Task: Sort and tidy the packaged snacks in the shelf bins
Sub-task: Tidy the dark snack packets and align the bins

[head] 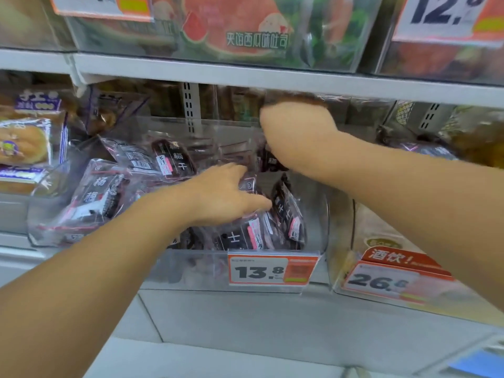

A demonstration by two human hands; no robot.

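Note:
A clear plastic bin on the middle shelf holds several dark purple snack packets with white lettering, lying jumbled. My left hand lies flat with straight fingers on packets near the bin's middle, its fingertips touching an upright packet at the right. My right hand reaches deep into the bin's back with the wrist bent down. Its fingers curl around a dark packet below it; the fingertips are hidden.
An orange 13.8 price tag hangs on the bin front. A bin with bread packs stands at the left, and one with a 26.8 tag at the right. The upper shelf edge sits just above my right hand.

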